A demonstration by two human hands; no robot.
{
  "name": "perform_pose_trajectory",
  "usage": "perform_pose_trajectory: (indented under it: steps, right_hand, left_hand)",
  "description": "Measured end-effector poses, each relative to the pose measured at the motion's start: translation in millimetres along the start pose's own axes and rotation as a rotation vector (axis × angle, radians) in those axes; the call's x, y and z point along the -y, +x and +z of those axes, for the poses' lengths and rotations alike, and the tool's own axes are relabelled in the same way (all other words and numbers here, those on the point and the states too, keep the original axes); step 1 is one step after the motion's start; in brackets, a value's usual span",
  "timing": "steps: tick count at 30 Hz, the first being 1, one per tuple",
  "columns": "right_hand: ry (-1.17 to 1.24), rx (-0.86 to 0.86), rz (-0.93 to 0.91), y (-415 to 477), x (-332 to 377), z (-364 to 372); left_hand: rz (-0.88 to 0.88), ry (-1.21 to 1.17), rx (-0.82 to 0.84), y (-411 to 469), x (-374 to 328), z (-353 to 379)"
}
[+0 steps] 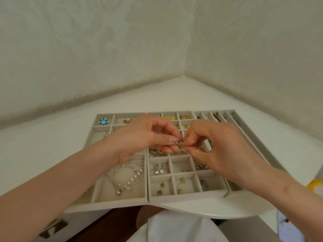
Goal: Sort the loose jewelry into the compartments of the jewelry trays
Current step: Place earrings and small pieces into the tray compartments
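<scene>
- We see two bare hands meeting in mid-air over a pair of grey, velvet-lined jewelry trays that sit side by side on a white table [52, 137].
- The left hand [145, 135] pinches a small gold piece [179, 144] between thumb and fingertips.
- The right hand [218, 147] pinches the same piece from the opposite side, its fingers curled in tight.
- The piece is too small for us to name. We judge that both hands are on it to fasten or straighten it before it goes into a compartment.
- It hangs clear of the velvet, directly above the small square cells of the right tray [185, 196], so it need only be lowered into one.
- Below the left hand, a pearl strand [128, 179] lies looped in a large compartment of the left tray [108, 205], which suits its length.
- Nearer us than the fingertips, two crystal drop earrings [160, 169] lie side by side in one small cell, kept as a pair.
- Beyond the left hand, a blue flower brooch [103, 121] sits alone in the far corner cell.
</scene>
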State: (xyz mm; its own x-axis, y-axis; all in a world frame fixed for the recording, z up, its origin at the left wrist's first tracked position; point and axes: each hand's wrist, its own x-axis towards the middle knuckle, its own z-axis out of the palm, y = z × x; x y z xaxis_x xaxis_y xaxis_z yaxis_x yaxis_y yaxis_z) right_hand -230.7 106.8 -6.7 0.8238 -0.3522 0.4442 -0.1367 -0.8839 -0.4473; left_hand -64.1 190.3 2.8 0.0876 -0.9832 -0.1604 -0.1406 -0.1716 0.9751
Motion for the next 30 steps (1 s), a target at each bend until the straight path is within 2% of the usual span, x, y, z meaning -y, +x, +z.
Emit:
perform_pose_trajectory:
  steps: [5, 11, 18, 24, 30]
  right_hand:
    - [0.011, 0.063, 0.088, 0, -2, -5]
    - [-0.275, 0.419, 0.206, 4, 9, -8]
    - [-0.466, 0.463, 0.173, 13, 22, 0]
    - [-0.413, 0.461, 0.178, 12, 17, 1]
    - [-0.11, 0.407, 0.36, 17, 6, -20]
  left_hand:
    - [0.044, 0.091, -0.057, 0, 1, 2]
    - [0.116, 0.306, -0.094, 0, 3, 3]
    - [0.141, 0.436, -0.118, 0, 4, 2]
    - [0.133, 0.462, -0.105, -2, 0, -2]
    - [0.117, 0.554, 0.005, -5, -5, 3]
